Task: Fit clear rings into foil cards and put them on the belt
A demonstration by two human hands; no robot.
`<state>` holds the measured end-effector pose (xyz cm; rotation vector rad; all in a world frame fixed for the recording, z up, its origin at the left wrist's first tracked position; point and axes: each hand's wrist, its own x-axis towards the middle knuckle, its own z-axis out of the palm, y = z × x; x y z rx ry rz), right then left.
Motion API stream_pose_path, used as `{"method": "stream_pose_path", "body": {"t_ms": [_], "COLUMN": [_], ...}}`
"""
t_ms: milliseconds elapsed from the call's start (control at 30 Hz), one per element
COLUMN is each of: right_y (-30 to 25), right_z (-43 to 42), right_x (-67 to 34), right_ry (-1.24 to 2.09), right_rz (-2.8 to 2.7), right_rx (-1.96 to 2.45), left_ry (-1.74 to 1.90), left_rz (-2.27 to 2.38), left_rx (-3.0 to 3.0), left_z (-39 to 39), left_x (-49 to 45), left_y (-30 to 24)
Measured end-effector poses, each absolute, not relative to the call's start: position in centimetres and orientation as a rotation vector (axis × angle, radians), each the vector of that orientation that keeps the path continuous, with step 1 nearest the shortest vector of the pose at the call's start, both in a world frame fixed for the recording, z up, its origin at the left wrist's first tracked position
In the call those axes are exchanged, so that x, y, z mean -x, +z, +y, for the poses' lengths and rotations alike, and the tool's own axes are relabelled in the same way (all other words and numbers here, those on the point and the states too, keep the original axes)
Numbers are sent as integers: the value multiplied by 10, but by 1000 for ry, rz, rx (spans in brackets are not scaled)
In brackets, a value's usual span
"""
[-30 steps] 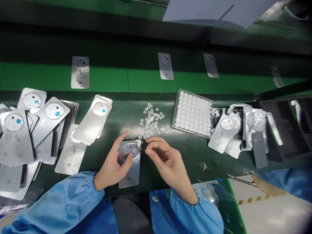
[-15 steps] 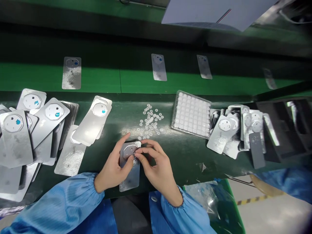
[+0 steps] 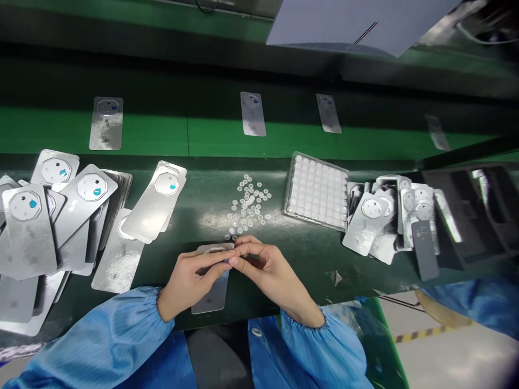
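Observation:
My left hand (image 3: 190,278) grips a grey phone back cover (image 3: 211,294) near the front edge of the dark green bench, fingers laid over its upper end. My right hand (image 3: 263,267) meets it from the right, fingertips pinched together at the cover's top edge; what they pinch is too small to make out. Both arms wear blue sleeves. Just beyond the hands lies a scatter of several small clear round lens pieces (image 3: 249,205).
A heap of silver back covers (image 3: 60,216) lies at the left. A clear tray of small parts (image 3: 318,189) and another heap of covers (image 3: 389,216) sit at the right. Three covers (image 3: 106,123) ride the green conveyor behind. A blue sleeve (image 3: 478,308) shows lower right.
My right hand has moved left to meet the left hand at the cover's top. My left fingers now cover the camera ring, and the cover has tilted a little.

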<state>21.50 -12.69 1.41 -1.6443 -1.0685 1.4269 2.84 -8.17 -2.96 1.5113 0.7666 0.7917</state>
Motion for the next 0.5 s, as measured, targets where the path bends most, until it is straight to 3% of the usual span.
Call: {"method": "stream_pose_path", "body": {"t_ms": [300,500], "right_y": [14,18], "right_z": [-131,-135], "right_x": [-212,-206], "right_ry": [1353,1039], "right_rz": [-1145,-1383], "right_rx": [1603,1769], "left_ry": [884,739], "left_rz": [805,843], "left_rx": [-1447,-1286], "left_z": [-82,-85], "left_x": [-29,-29], "left_y": [-31,-30]}}
